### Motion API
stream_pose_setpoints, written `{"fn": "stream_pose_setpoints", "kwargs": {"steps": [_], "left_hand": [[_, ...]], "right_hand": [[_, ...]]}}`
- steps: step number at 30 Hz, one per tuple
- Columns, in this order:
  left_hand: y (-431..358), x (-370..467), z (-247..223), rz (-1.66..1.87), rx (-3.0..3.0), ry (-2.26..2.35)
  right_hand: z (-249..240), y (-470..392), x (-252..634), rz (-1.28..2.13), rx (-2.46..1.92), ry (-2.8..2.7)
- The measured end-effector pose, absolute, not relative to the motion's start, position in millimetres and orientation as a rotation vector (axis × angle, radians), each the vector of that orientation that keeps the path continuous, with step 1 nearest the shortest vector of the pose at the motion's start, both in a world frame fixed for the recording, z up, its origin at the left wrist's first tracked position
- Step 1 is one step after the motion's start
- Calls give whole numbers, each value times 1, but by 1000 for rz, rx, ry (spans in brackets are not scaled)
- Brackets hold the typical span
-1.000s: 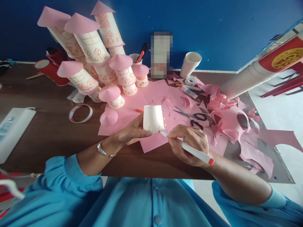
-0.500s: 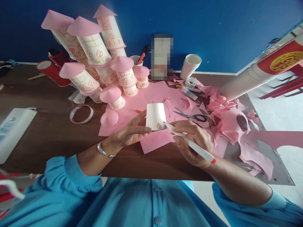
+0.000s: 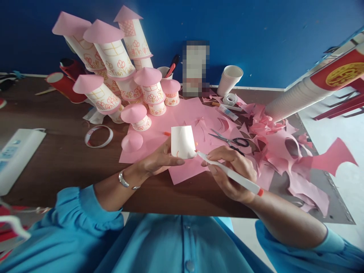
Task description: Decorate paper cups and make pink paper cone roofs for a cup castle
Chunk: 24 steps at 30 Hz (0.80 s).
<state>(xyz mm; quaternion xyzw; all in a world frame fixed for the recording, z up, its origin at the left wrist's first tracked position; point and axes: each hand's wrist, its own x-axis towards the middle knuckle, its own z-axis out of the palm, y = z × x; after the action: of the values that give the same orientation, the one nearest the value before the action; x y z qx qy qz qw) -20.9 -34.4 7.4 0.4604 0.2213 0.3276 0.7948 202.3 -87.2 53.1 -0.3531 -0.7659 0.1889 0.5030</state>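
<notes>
My left hand [image 3: 162, 155] holds a small white paper cup [image 3: 182, 141] by its left side and lower edge, above the pink paper. One short orange-red curved line shows near the cup's bottom left. In my right hand [image 3: 234, 170] is a white marker [image 3: 236, 176] with a red end cap, gripped like a pen. Its red tip is at the cup's lower right edge; I cannot tell whether it touches. Scissors [image 3: 229, 141] with black handles lie open on the paper just behind my right hand.
Decorated paper-cup towers [image 3: 116, 60] with pink cone roofs stand at the back left. A tape roll [image 3: 98, 136] lies nearer, beside a loose pink cone [image 3: 132, 141]. Pink scraps [image 3: 264, 125] heap at the right, below a long stack of cups [image 3: 292, 96]. Stacked white cups [image 3: 230, 80] stand by the wall.
My left hand has turned the cup and shifted it slightly left, so the red marks on it show differently. The marker tip has dropped slightly. A pink scrap at the right edge has moved.
</notes>
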Motion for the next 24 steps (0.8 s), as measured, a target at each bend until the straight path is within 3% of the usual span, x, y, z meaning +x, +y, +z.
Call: {"fn": "stream_pose_setpoints", "kwargs": {"steps": [24], "left_hand": [[-34, -18, 13, 686, 1018, 464]], "right_hand": [[47, -84, 197, 297, -825, -1933]]}}
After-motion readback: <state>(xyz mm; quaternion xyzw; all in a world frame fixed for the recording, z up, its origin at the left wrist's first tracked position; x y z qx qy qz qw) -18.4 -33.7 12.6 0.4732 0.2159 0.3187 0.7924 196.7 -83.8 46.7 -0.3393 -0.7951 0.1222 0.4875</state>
